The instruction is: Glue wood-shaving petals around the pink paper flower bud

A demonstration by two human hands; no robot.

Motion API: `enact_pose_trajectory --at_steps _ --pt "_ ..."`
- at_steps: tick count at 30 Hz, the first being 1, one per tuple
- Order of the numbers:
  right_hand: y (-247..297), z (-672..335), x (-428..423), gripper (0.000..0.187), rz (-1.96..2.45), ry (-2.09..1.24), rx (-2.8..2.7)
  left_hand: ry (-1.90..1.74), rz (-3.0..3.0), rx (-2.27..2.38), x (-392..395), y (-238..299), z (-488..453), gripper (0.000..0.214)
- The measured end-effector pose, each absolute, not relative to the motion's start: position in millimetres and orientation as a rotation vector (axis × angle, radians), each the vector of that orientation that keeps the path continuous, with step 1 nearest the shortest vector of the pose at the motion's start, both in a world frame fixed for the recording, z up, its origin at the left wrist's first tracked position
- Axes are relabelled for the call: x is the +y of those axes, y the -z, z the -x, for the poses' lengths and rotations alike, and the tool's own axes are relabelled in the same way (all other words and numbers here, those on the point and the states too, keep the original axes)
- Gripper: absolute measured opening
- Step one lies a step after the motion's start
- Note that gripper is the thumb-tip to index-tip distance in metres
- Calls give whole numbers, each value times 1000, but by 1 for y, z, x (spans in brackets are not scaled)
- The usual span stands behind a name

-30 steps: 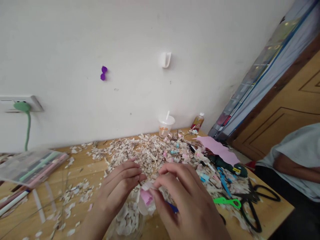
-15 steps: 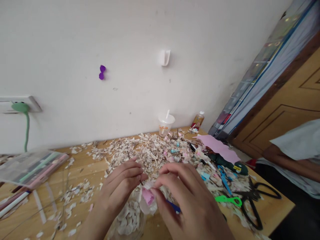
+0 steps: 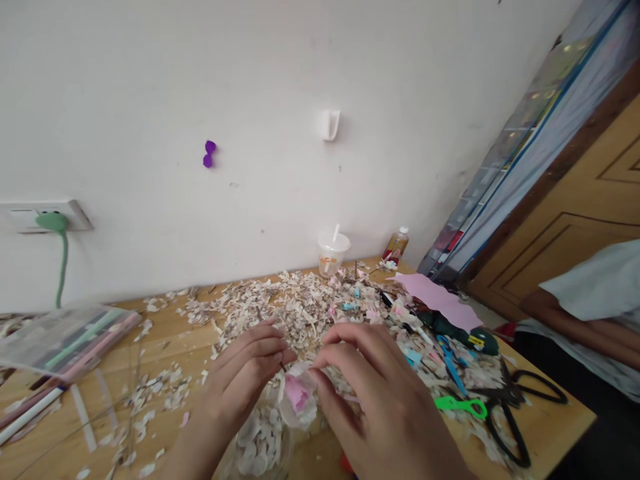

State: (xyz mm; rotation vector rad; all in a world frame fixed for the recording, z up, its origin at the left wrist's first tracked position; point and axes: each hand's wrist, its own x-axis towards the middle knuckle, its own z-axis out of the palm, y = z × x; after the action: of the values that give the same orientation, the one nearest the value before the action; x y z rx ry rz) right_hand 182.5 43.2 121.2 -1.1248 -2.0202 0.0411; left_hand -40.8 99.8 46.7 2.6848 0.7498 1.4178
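A small handmade flower (image 3: 297,393) with a pink centre and thin white petals sits between my hands, low in the middle of the view. My left hand (image 3: 243,377) is closed on its thin dark stem. At the flower's right edge, my right hand (image 3: 380,393) has its thumb and fingertips pinched on a white petal. Below the flower stands a clear tub (image 3: 287,453), partly hidden by my left forearm, with loose round white petals (image 3: 260,443) in it.
White scraps (image 3: 280,300) cover the table's middle. A lidded cup (image 3: 333,257) and a bottle (image 3: 395,247) stand by the wall. To the right lie pink paper (image 3: 437,300), blue scissors (image 3: 451,367), a green tool (image 3: 460,405) and black-handled scissors (image 3: 510,433). A pen case (image 3: 70,337) lies left; someone sits at right.
The flower has turned a little and its white petals spread wider around the pink centre. My right fingertips have shifted slightly right. The view has tilted slightly.
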Motion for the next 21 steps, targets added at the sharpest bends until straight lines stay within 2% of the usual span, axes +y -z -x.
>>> enact_pose_trajectory --at_steps 7,14,21 --pt "-121 -181 43 9 1104 -15 -2018 -1450 -2657 740 104 -44 41 29" --pt "-121 -178 44 8 1129 -48 -2030 -1438 -2630 720 104 -45 42 34" --pt "-121 -202 42 6 1192 85 -1916 -1573 -2540 706 118 -42 41 20"
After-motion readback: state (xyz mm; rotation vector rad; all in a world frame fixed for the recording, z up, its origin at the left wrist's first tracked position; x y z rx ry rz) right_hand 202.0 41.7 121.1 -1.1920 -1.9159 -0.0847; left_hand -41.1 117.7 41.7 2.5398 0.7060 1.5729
